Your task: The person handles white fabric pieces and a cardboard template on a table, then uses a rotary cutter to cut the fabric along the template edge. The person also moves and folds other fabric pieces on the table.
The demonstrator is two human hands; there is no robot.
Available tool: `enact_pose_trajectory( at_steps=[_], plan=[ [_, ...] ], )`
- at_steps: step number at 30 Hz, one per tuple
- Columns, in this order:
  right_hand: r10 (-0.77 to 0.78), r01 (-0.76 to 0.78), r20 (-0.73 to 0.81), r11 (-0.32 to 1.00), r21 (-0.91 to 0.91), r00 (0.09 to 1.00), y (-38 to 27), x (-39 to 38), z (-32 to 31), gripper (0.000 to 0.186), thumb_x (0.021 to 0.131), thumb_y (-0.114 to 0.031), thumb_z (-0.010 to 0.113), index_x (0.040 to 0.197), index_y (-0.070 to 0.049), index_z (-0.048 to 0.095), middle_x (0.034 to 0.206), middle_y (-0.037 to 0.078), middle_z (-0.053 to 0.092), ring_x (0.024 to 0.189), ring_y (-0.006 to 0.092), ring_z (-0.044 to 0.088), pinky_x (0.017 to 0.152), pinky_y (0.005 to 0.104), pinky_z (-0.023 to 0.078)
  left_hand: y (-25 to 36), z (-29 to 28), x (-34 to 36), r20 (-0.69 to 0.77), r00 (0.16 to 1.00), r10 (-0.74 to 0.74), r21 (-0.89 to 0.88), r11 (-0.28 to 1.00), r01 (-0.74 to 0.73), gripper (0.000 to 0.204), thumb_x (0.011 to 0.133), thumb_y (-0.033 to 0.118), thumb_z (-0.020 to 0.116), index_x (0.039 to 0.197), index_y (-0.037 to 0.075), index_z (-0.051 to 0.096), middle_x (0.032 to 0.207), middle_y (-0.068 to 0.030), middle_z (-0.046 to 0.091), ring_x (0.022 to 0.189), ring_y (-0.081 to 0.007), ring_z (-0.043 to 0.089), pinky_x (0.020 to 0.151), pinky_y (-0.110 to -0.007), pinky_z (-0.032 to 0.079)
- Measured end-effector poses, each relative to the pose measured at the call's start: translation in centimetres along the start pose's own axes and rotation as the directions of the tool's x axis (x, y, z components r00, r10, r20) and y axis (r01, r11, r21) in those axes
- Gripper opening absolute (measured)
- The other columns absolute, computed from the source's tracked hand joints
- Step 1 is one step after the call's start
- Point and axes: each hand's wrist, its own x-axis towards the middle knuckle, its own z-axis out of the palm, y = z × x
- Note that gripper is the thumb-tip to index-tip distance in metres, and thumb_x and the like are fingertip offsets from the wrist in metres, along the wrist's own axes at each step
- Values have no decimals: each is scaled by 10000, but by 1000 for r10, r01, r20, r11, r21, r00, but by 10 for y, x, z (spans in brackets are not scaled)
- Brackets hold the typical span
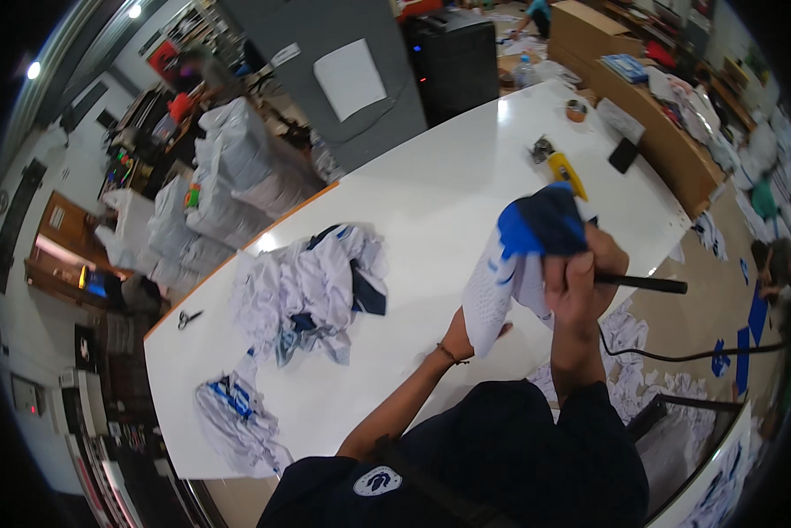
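A white mesh fabric piece (488, 308) with a blue and navy end (543, 220) is held up over the table. My right hand (580, 273) is closed, its fingers pinching the fabric near the navy end. A black rod-shaped handle (642, 282) sticks out from the same hand to the right; its tip is hidden. My left hand (457, 339), with a cord bracelet at the wrist, is behind the fabric's lower end. Most of its fingers are covered, so their grip is hidden.
On the white table (431, 194) lie a crumpled white garment pile (303, 286), a smaller bundle (233, 409), scissors (189, 319), a yellow tool (567, 174), a tape roll (576, 110) and a phone (623, 156). A black cable (695, 357) crosses at right. Fabric scraps (629, 343) cover the floor.
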Motion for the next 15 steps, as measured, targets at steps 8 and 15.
enact_pose_trajectory(
  at_steps=[8, 15],
  plan=[
    [382, -339, 67, 877, -340, 922, 108, 11, 34, 465, 927, -211, 688, 1325, 3, 578, 958, 92, 687, 742, 108, 570, 676, 276, 479, -80, -57, -56, -197, 816, -543, -706, 656, 266, 316, 898, -10, 564, 1211, 8, 602, 1089, -86, 692, 999, -152, 666, 869, -301, 536],
    [686, -336, 315, 639, -692, 655, 211, -139, -37, 268, 977, -180, 596, 1164, 9, 636, 731, 49, 570, 639, 121, 505, 585, 286, 419, -109, -123, -158, -358, 439, -824, -745, 536, 399, 276, 964, 165, 610, 1211, 44, 591, 1057, -119, 707, 902, -203, 708, 749, -310, 558]
  ],
)
